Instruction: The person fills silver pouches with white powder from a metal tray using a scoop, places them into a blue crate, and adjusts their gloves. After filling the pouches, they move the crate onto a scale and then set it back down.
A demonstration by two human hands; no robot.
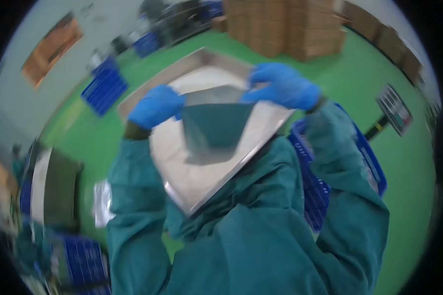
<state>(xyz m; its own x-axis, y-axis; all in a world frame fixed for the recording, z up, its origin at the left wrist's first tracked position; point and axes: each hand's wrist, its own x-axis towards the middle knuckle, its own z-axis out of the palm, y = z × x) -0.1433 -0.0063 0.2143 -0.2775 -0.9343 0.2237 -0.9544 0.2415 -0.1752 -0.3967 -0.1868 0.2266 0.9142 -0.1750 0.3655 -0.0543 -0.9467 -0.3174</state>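
Observation:
A shiny foil pouch [217,129], its mouth toward the top, hangs between my hands and mirrors the green of my gown. My left hand [157,105], in a blue glove, pinches one upper corner. On the opposite corner, the blue-gloved fingers of my right hand [283,87] are closed. Beneath the pouch is a metal tray [150,87], turned cornerwise to me. White material [170,160] covers its bottom; motion blur hides the texture. The inside of the pouch cannot be made out.
A blue crate [316,199] stands by my right arm, near a scale display [395,109]. A silver packet [102,203] lies to my left, before a metal cabinet [60,189]. Cardboard boxes [280,27] are stacked ahead; another blue crate [104,85] sits far left.

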